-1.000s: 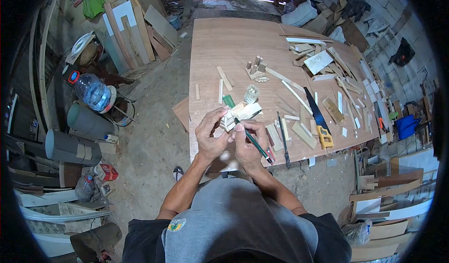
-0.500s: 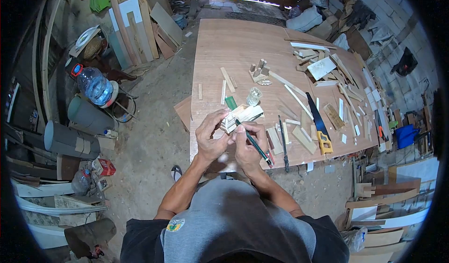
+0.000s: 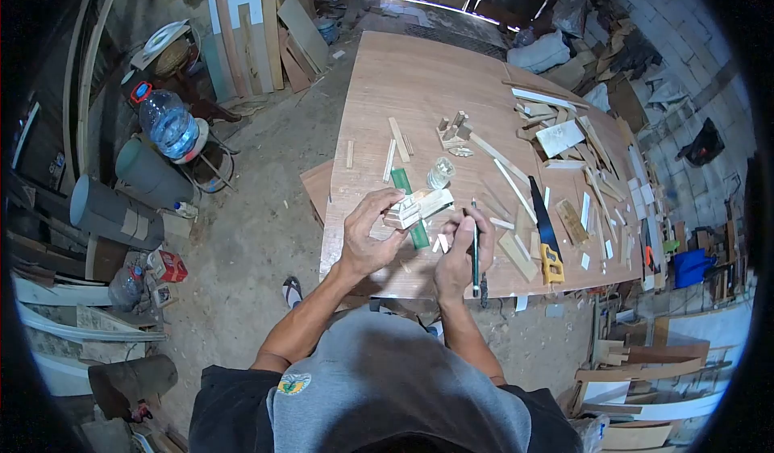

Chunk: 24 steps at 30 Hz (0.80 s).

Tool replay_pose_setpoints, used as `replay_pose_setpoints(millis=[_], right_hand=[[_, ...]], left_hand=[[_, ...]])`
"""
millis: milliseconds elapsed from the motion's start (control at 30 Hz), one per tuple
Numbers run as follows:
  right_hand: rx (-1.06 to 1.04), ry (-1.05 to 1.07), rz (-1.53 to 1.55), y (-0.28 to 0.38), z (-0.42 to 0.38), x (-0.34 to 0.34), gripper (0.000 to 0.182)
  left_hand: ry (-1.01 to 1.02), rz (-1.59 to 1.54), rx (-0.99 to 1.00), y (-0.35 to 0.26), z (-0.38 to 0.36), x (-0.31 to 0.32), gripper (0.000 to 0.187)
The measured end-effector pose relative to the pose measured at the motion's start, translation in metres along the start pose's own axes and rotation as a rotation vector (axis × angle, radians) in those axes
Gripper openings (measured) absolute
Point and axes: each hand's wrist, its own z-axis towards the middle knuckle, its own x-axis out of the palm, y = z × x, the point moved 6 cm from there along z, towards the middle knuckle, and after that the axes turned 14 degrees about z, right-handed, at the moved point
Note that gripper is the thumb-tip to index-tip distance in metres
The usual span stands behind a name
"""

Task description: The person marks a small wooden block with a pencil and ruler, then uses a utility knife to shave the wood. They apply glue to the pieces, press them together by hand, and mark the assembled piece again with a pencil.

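Observation:
My left hand is closed around a small block-like piece made of pale wood strips, held above the near part of the table. To its right, my right hand grips a dark green pencil that stands nearly in line with my forearm, apart from the wooden piece. A green strip lies on the table under the held piece, partly covered by it. Just beyond sits a clear glass jar; its contents are hard to make out.
A handsaw with a yellow handle lies right of my hands on the wooden table. A small wooden assembly stands farther back. Scrap wood is heaped at the right. A large water bottle rests on a stool at left.
My right hand has drawn the pencil away from the wooden piece, to the right and toward me. The left hand keeps hold of the piece. More of the green strip shows.

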Motion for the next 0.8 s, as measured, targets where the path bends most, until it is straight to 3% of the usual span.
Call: replay_pose_setpoints(millis=[33, 100, 300, 367, 567, 633, 700, 767, 800], right_hand=[[0.012, -0.052, -0.186, -0.005, 0.004, -0.007, 0.03], [-0.076, 0.115, -0.113, -0.003, 0.002, 0.0, 0.043], [-0.083, 0.288, -0.232, 0.004, -0.01, 0.019, 0.066], [-0.083, 0.34, -0.291, -0.003, -0.01, 0.023, 0.073], [-0.024, 0.25, -0.258, -0.011, -0.007, 0.016, 0.068], [0.302, 0.126, -0.002, -0.023, -0.005, 0.004, 0.062], [0.299, 0.107, 0.105, -0.026, -0.001, 0.0, 0.056], [0.451, 0.037, 0.373, -0.037, -0.001, -0.006, 0.054], [0.425, 0.069, 0.327, -0.034, -0.001, -0.006, 0.052]], left_hand=[[0.013, -0.057, -0.07, 0.003, -0.001, 0.002, 0.054], [0.022, -0.116, -0.135, 0.007, -0.002, 0.006, 0.057], [0.034, -0.064, -0.058, 0.001, -0.001, 0.004, 0.06], [0.057, 0.083, 0.068, -0.008, 0.002, 0.006, 0.064], [0.063, 0.292, 0.139, -0.024, 0.007, 0.011, 0.06], [0.069, 0.254, 0.129, -0.027, 0.009, 0.014, 0.056], [0.072, 0.215, 0.122, -0.029, 0.012, 0.016, 0.051], [0.156, 0.205, 0.147, -0.031, 0.014, 0.02, 0.05], [0.157, 0.2, 0.15, -0.032, 0.013, 0.021, 0.05]])
